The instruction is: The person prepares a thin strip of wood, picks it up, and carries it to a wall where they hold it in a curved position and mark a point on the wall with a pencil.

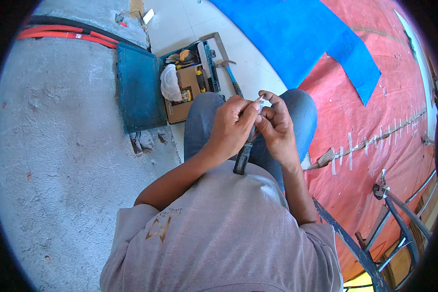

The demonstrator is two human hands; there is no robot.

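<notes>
Both my hands meet above my knees. My left hand (232, 127) and my right hand (276, 125) pinch a small white piece (259, 101) at the tip of a slim tool. The tool's dark handle (242, 159) hangs down between my wrists toward my grey shirt. My fingers are closed around the tool's upper shaft, which they mostly hide. My legs in blue jeans (304, 111) lie beneath the hands.
An open blue toolbox (138, 87) with tools, a cardboard box and a white bag stands ahead on the left. A hammer (230, 73) lies beside it. Red hoses (65, 34) run along the grey wall. Red and blue tarps (365, 97) cover the right; a metal frame (389, 214) stands lower right.
</notes>
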